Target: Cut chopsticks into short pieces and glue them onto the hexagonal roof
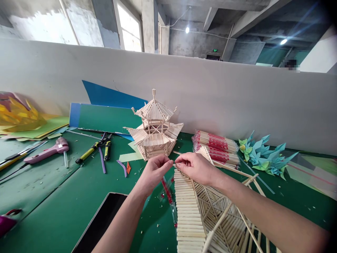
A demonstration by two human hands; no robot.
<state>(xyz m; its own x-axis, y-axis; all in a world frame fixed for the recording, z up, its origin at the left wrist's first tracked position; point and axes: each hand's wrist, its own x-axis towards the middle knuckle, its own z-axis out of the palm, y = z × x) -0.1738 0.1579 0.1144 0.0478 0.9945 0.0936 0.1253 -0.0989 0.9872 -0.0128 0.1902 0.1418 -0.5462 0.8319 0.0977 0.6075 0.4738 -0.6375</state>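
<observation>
My left hand (157, 171) and my right hand (195, 166) meet at the far corner of a large structure built of wooden sticks (190, 218). The fingers of both are pinched together there, nearly touching, at the end of a row of short sticks. Whatever small piece lies between the fingertips is mostly hidden; it looks like a stick's pale end. The structure has a slatted strip along its left side and a frame with open beams on the right. Just beyond my hands stands a finished-looking stick pagoda (155, 130) with two tiers of roof.
Packs of wooden sticks (216, 147) lie behind my right hand, beside folded paper leaves (265, 154). To the left are pliers (92, 151), a pink glue gun (48, 151) and purple strips (102, 161). A dark tablet-like slab (105, 218) lies under my left forearm. A white partition (210, 95) stands behind.
</observation>
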